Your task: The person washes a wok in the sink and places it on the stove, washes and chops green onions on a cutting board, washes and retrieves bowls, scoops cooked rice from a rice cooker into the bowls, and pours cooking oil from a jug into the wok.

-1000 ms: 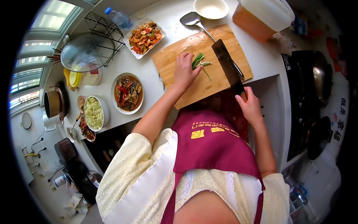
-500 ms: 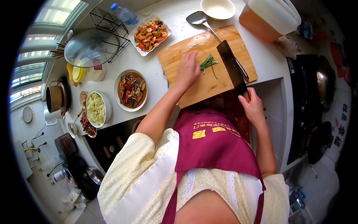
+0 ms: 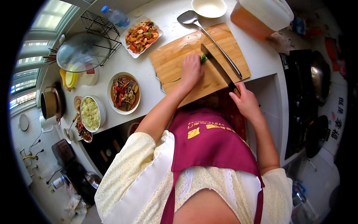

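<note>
On the wooden cutting board (image 3: 164, 61), my left hand (image 3: 192, 71) is closed over a small bunch of green scallions (image 3: 203, 59). Most of the bunch is hidden under my fingers; a short end shows by the blade and a thin strand trails toward me. My right hand (image 3: 245, 100) grips the handle of a cleaver (image 3: 217, 66), whose blade stands on edge close beside the scallions. Whether the edge touches them I cannot tell. A metal spatula (image 3: 216, 39) lies across the board's right part, its head on the counter beyond.
Behind the board are a white bowl (image 3: 209, 8) and a plastic container of orange liquid (image 3: 249, 20). To the left stand a plate of shrimp stir-fry (image 3: 141, 36), a bowl of dark stew (image 3: 124, 93) and a bowl of chopped greens (image 3: 90, 114). A black stove (image 3: 298, 100) is at right.
My left hand has closed over the scallions, which lay loose beside it before. The cleaver has moved left off the spatula, up to the scallions. The whole view has shifted slightly.
</note>
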`<state>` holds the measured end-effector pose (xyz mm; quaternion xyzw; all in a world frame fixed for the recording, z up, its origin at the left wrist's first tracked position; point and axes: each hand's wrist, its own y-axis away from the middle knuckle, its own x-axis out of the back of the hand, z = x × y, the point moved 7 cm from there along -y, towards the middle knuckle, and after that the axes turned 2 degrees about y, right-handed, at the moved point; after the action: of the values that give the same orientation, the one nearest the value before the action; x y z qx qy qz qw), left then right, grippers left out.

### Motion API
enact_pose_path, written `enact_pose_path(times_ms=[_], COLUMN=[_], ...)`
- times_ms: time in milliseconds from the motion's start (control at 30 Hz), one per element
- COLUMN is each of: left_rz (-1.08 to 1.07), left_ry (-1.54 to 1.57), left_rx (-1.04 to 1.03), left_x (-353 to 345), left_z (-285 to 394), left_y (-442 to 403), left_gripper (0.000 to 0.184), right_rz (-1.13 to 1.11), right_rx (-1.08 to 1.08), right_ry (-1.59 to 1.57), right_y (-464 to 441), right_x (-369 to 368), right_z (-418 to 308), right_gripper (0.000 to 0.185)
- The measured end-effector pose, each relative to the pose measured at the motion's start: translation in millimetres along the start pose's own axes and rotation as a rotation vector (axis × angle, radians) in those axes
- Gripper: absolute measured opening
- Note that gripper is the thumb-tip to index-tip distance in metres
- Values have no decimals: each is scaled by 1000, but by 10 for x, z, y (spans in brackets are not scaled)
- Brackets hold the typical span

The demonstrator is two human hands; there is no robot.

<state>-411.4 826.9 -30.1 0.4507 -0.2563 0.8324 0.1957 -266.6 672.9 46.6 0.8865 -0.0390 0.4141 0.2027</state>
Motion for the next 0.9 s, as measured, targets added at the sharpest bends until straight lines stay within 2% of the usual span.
enact_pose_path(times_ms=[100, 267, 400, 500, 600, 667, 767, 900], left_rz=[34, 36, 9, 99, 158, 84, 29, 61], left_ry=[171, 170, 90, 176, 231, 174, 128, 170], left_rx=[-38, -82, -50, -74, -35, -23, -35, -74], left_x=[-23, -12, -67, 125, 204, 66, -9, 185], left_z=[-82, -126, -139, -22, -18, -83, -136, -38], left_y=[87, 156, 187, 188, 235, 311, 276, 282], left_gripper=[35, 23, 18, 15, 22, 19, 19, 16], right_rz=[-18, -116, -60, 0, -49, -111, -66, -23], right_rx=[71, 9, 45, 125, 116, 98, 103, 141], right_ry=[74, 203, 193, 109, 116, 154, 169, 107], right_y=[-2, -134, -451, -501, -311, -211, -356, -511], right_x=[-24, -194, -469, -404, -258, -241, -435, -527], right_z=[-42, -46, -49, -75, -126, -166, -100, -164], right_gripper=[34, 31, 31, 31, 31, 31, 31, 32])
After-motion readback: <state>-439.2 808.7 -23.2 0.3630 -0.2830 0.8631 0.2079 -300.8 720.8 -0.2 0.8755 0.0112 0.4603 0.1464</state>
